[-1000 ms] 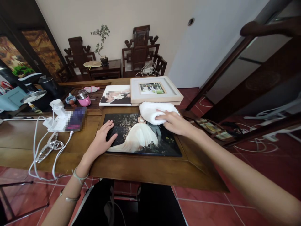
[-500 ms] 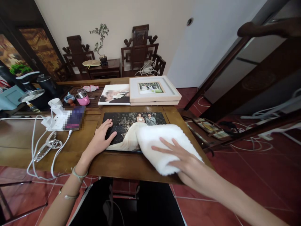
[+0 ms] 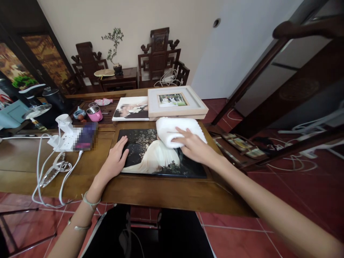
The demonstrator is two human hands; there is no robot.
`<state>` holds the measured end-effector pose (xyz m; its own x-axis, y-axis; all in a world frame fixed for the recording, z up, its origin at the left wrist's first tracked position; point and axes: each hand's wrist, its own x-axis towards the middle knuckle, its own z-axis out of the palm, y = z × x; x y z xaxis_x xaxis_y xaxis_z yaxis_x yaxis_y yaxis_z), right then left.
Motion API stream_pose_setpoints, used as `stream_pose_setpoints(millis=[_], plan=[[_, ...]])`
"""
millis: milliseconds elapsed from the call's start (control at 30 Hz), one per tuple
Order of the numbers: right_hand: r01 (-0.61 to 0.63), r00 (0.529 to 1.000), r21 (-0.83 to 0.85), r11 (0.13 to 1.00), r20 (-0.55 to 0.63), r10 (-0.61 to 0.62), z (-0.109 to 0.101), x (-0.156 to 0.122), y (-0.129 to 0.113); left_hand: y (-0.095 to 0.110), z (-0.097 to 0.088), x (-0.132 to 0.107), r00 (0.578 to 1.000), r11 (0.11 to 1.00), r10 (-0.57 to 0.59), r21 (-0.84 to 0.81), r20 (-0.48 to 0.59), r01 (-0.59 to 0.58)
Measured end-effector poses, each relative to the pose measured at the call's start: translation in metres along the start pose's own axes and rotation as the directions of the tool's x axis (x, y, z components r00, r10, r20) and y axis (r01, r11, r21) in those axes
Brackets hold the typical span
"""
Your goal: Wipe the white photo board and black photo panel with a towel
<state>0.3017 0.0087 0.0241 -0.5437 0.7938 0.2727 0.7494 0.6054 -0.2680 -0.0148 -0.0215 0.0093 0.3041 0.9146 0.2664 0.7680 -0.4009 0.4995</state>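
A dark wedding photo panel lies flat on the wooden table. My left hand rests flat along the panel's left edge, thumb out over its surface. With my right hand I hold a folded white fluffy towel against the panel's upper right part. The towel covers the upper bodies of the two people pictured and reaches past the far edge. Some fingers of my right hand are tucked into the towel's fold.
Behind the panel lie a smaller photo print and a pale wooden picture frame. To the left are a white power strip with cables, a silver hair clip, a pink cup and a black kettle.
My right hand has slid the towel away from me, from the panel's near right corner to its far edge. The panel's lower right part is now uncovered. My left hand stays in place.
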Motion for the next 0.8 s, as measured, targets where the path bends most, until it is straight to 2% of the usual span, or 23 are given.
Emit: stream_pose_setpoints(millis=[200, 267, 333, 467, 700, 800], plan=[[0.179, 0.983, 0.069, 0.981, -0.06, -0.175, -0.002, -0.096, -0.058, -0.003, 0.003, 0.001, 1.0, 1.0, -0.008, 0.023, 0.011, 0.007], [0.22, 0.974, 0.052, 0.974, -0.059, -0.217, -0.003, -0.114, -0.071, -0.004, 0.004, 0.001, 1.0, 1.0, 0.009, 0.026, 0.006, -0.009], [0.243, 0.97, 0.041, 0.969, -0.04, -0.241, -0.003, -0.117, -0.075, -0.005, 0.003, 0.001, 1.0, 0.999, 0.022, 0.032, 0.008, -0.022], [0.182, 0.983, 0.064, 0.981, -0.018, -0.181, -0.002, -0.085, -0.058, -0.005, 0.0, 0.001, 0.999, 0.999, 0.021, 0.045, 0.034, -0.022], [0.016, 0.997, -0.01, 1.0, 0.079, -0.015, -0.002, 0.016, -0.003, -0.005, -0.002, 0.001, 0.998, 0.999, 0.022, 0.036, 0.051, -0.023], [-0.035, 0.996, -0.048, 0.998, 0.083, 0.039, 0.001, 0.031, 0.0, -0.007, 0.001, 0.001, 0.999, 0.999, 0.027, 0.022, 0.033, -0.028]])
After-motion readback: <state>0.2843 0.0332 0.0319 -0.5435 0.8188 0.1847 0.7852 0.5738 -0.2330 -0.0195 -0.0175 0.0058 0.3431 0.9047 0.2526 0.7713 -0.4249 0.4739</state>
